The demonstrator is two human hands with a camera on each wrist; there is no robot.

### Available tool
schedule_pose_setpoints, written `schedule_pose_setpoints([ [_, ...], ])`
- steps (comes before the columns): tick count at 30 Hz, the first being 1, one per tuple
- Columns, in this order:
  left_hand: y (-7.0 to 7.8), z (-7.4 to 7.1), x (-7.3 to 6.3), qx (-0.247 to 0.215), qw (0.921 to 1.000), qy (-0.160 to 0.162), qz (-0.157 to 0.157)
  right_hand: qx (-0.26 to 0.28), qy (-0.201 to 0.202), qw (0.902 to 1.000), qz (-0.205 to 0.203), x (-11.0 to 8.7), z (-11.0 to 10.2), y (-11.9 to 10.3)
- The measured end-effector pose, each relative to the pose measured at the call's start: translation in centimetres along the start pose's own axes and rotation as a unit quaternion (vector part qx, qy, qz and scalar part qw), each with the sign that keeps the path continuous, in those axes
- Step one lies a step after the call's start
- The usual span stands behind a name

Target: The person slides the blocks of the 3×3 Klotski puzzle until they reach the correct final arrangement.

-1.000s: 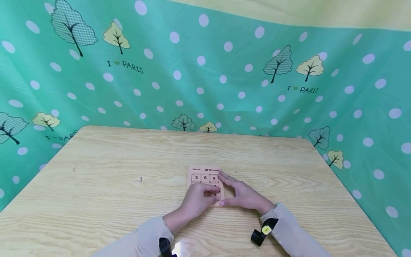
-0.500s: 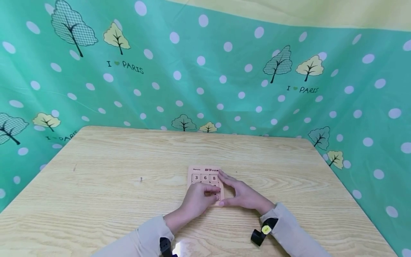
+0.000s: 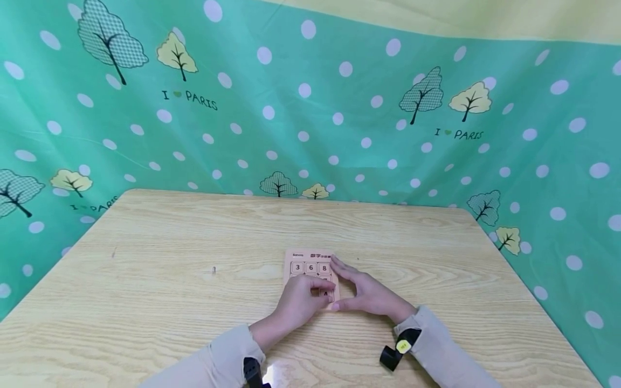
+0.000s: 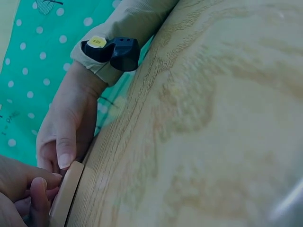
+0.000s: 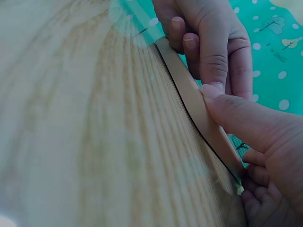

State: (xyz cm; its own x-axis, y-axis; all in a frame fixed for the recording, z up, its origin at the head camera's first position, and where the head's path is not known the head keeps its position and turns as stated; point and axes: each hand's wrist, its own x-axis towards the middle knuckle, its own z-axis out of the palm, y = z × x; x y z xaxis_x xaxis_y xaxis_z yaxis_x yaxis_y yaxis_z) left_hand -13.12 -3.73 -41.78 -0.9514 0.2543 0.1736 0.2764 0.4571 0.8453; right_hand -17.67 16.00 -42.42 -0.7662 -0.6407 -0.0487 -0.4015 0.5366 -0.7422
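A pink sliding number puzzle (image 3: 306,256) lies flat on the wooden table, its top row of tiles reading 3, 6, 8. My left hand (image 3: 298,299) reaches over its lower part and hides most of the lower tiles. Thumb and index finger pinch at a number tile (image 3: 326,294) in the bottom right corner. My right hand (image 3: 366,294) grips the right side of the board, fingertips at the upper right and thumb at the lower right corner. In the right wrist view, both thumbs meet at the board's near edge (image 5: 201,111).
The wooden table (image 3: 170,258) extends around the puzzle on all sides. Behind it hangs a green dotted curtain (image 3: 291,124) with printed trees. Black camera bands (image 3: 400,347) sit on both sleeved wrists.
The view shifts very slightly. Left thumb and index finger make a tiny movement around the corner tile, whose mark shows a little more clearly; the right hand and board stay put.
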Motion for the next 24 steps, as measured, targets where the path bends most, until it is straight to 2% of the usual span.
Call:
schedule_pose_setpoints([
  [10,0.09,0.33,0.15,-0.001,1.0000,0.009,0.001,-0.002,-0.002,1.0000,-0.007,-0.02,-0.07,0.07],
  [24,0.33,0.61,0.18,0.025,0.9994,0.025,0.003,-0.001,-0.003,0.9999,-0.014,-0.13,-0.05,-0.05],
])
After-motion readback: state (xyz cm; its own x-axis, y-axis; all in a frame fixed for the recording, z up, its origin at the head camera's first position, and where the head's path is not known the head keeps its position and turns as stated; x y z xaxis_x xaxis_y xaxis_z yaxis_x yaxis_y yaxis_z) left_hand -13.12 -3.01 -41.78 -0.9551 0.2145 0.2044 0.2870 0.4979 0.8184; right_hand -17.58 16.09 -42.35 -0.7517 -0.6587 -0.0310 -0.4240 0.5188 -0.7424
